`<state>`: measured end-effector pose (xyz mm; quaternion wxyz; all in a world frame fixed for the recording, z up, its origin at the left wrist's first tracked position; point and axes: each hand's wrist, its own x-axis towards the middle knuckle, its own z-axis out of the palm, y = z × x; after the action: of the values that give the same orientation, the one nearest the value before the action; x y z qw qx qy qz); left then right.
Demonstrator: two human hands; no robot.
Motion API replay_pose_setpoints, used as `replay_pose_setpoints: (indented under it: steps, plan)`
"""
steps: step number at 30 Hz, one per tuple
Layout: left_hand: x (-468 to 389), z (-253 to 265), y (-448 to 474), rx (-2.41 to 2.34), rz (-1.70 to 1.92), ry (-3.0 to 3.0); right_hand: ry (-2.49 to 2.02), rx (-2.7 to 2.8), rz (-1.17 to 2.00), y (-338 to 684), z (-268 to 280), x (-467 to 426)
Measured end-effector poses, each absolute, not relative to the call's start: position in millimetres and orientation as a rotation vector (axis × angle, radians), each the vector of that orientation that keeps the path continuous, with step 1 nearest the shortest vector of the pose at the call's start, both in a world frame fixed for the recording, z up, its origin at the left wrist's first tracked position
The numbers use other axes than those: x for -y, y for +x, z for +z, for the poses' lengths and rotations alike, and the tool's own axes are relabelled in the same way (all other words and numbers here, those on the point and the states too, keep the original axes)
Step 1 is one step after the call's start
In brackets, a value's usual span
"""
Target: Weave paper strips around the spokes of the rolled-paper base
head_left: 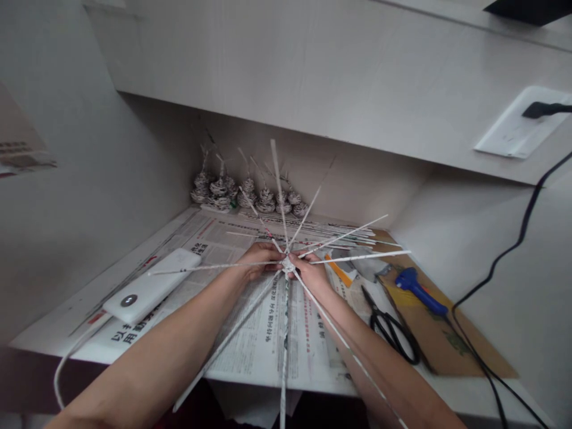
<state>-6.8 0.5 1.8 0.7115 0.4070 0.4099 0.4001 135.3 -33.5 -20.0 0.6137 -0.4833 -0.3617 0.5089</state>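
Note:
Between my hands is a small woven paper piece (288,265), made of rolled newspaper sticks that spread out from its centre like spokes. My left hand (261,261) pinches the left side of that centre, fingers partly behind it. From the right, my right hand (310,271) grips the other side with thumb and fingers closed. Several spokes point up and away, others reach back over my forearms. Behind my hands a pile of loose paper sticks (357,233) lies on the newspaper (268,339) that covers the table.
Several small woven gourd-shaped pieces (266,201) stand along the back wall. A white device (154,286) with a cable lies left. To the right are an orange-handled tool (338,271), black scissors (393,333) and a blue glue gun (420,291) on cardboard (465,351). A black cord (504,256) hangs beside them.

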Motion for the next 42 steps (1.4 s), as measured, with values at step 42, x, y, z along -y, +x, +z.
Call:
replay_pose_setpoints:
  steps: [42]
  plan:
    - [0.6, 8.5, -8.4, -0.907, 0.882, 1.023, -1.095, 0.935, 1.257, 137.8, -11.8, 36.6]
